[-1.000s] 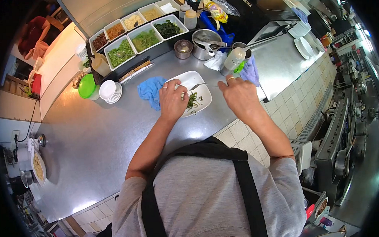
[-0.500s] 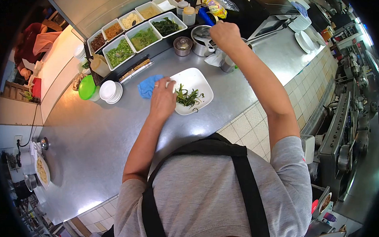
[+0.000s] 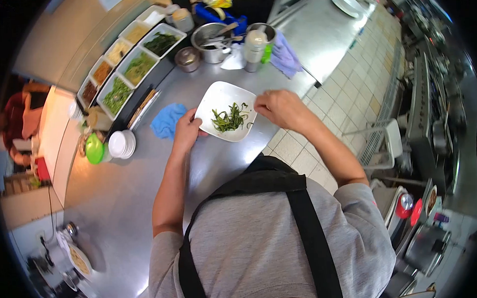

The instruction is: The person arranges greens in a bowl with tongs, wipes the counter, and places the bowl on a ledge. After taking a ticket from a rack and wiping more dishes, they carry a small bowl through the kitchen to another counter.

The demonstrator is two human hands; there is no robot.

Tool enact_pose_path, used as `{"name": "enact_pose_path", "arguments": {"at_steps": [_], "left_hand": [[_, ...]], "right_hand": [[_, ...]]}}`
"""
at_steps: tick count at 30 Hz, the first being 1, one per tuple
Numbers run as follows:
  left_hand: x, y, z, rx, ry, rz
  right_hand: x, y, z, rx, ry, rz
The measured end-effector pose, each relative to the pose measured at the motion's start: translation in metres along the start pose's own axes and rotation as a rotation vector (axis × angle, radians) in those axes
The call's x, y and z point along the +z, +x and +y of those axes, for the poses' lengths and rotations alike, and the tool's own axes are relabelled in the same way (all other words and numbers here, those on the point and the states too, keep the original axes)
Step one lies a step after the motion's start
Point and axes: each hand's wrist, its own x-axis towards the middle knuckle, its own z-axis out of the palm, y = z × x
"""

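A white square bowl (image 3: pixel 209 100) with cut green leafy vegetables (image 3: pixel 230 118) in it is on the steel counter. My left hand (image 3: pixel 186 131) grips its left side, thumb at the rim and fingers against the outside. Close by the right rim is my right hand (image 3: pixel 282 110), fingers curled together and pointing toward the bowl. What those fingers hold, if anything, is hidden. A blue cloth (image 3: pixel 167 120) lies just left of my left hand.
White tubs of chopped ingredients (image 3: pixel 139 67) line the back left. A metal pot with utensils (image 3: pixel 212 54), a lidded metal jar (image 3: pixel 187 59), a squeeze bottle (image 3: pixel 254 46) and a purple cloth (image 3: pixel 286 55) stand behind the bowl. Small stacked dishes (image 3: pixel 121 144) are at left.
My right hand has come back from the pot area to the bowl's right rim. My left hand now grips the bowl's left side instead of hovering over it. The view has turned.
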Motion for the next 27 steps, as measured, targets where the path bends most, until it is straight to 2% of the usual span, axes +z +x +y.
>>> {"name": "enact_pose_path", "arguments": {"at_steps": [3,6,7,9,13,16,19,22,27], "left_hand": [[0.042,-0.006,0.008,-0.031,-0.144,-0.098],[0.097,-0.01,0.031,-0.036,-0.188,-0.186],[0.115,-0.007,0.033,-0.031,-0.214,-0.232],[0.153,-0.001,0.043,-0.008,-0.177,-0.283],[0.239,0.021,0.057,-0.05,-0.191,-0.439],[0.315,0.036,0.062,-0.127,-0.191,-0.529],[0.396,0.042,0.075,-0.158,-0.226,-0.603],[0.469,0.06,0.082,-0.161,-0.23,-0.681],[0.566,0.094,0.107,-0.133,-0.205,-0.709]], "right_hand": [[0.021,-0.058,0.026,0.437,0.253,0.043],[0.028,-0.104,0.051,0.625,0.513,0.19],[0.025,-0.115,0.062,0.72,0.585,0.132],[0.013,-0.14,0.081,0.752,0.515,0.23],[-0.031,-0.188,0.122,0.766,0.34,0.376],[-0.054,-0.22,0.17,0.524,0.183,0.496],[-0.073,-0.246,0.228,0.441,-0.055,0.379],[-0.099,-0.266,0.281,0.524,-0.196,0.317],[-0.116,-0.29,0.375,0.406,-0.137,0.229]]}}
